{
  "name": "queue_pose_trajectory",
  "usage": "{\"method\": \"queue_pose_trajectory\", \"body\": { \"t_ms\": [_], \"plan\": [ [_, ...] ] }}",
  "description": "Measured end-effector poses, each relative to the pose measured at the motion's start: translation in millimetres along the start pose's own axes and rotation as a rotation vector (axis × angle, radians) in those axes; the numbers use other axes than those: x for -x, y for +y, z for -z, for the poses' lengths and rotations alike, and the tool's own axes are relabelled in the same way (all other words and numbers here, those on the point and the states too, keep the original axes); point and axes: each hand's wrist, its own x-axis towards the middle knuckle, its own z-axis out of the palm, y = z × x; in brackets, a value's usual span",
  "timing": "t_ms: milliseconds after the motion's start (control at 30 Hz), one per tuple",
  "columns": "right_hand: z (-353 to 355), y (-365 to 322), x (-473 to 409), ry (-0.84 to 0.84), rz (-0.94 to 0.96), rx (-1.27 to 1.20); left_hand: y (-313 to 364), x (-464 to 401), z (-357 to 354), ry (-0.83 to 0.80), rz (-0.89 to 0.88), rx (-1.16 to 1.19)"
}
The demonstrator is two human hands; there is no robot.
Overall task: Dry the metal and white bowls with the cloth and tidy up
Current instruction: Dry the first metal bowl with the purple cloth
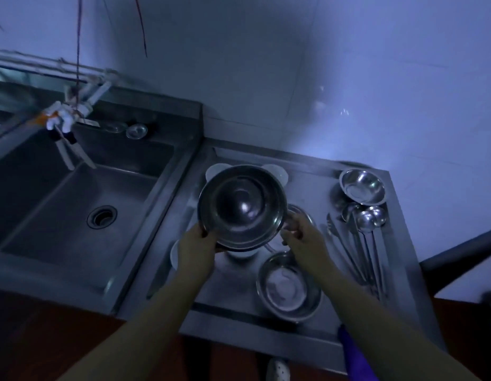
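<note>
Head view: both hands [196, 247] [298, 232] grip metal bowl's [241, 206] rim, opening facing up.

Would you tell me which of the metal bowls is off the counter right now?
The large metal bowl, gripped at its rim by both hands; the near bowl and far-right bowl rest on the counter.

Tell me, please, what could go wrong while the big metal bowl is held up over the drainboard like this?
1. Both hands, left hand and right hand, grip only the rim of the large metal bowl; if it is wet, it might slip.
2. A drop would likely land on the white bowls or the metal bowl below.
3. Lowering it rightward could knock the ladles.
</note>
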Motion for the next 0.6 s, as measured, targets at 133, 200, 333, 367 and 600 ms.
{"method": "queue_pose_trajectory", "body": {
  "t_ms": [133,200,333,367,600],
  "plan": [
    [16,43,56,0.072,-0.069,0.291,-16,8,41,-0.006,0.006,-0.131],
    [34,75,91,0.076,-0.197,0.42,-23,13,52,-0.003,0.0,-0.166],
    [69,130,157,-0.128,-0.388,0.782,-31,26,60,0.026,-0.027,-0.261],
    [75,141,170,-0.227,-0.401,0.882,-32,28,60,0.029,-0.04,-0.278],
    [82,184,196,-0.443,-0.338,1.233,-38,54,40,0.08,-0.049,-0.259]
  ]
}}
